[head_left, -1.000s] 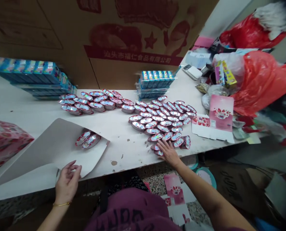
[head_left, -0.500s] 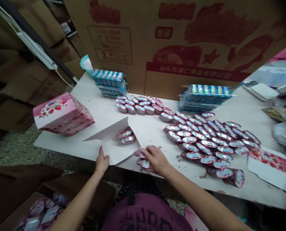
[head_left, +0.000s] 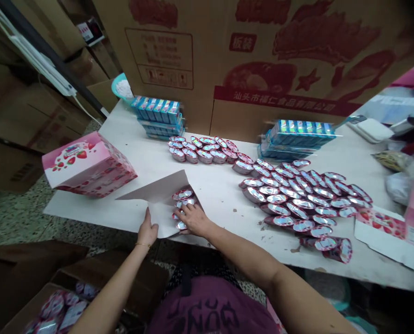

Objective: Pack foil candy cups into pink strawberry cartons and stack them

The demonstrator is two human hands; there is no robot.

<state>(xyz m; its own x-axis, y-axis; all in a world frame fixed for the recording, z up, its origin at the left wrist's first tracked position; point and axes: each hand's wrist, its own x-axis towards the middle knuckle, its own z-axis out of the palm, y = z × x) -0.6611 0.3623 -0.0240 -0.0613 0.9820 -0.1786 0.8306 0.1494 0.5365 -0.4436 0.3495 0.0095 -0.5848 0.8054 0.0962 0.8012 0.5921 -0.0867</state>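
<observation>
My left hand (head_left: 147, 228) pinches the near edge of an open carton (head_left: 160, 213), its thumb and fingers closed at the pale inner flap. The carton lies on its side with its plain inside showing. My right hand (head_left: 193, 218) is inside it, its fingers bent over the nearer ones of several small pink packets (head_left: 183, 194). These packets stand in a column with shiny oval ends up; the fingers partly cover them. To the right, many like packets (head_left: 283, 192) stand in packed rows on the white table (head_left: 217, 185).
A closed pink strawberry-print box (head_left: 88, 164) stands at the left. Blue packs in clear wrap (head_left: 160, 116) and more blue packs (head_left: 297, 137) sit before a big brown carton (head_left: 259, 69). A flattened strawberry-print box (head_left: 384, 232) lies right. Below left, a carton holds packets (head_left: 59, 308).
My right hand has moved left from the table edge into the open carton, bringing the two packets it carried in beside the two there. My left hand has stayed at the flap.
</observation>
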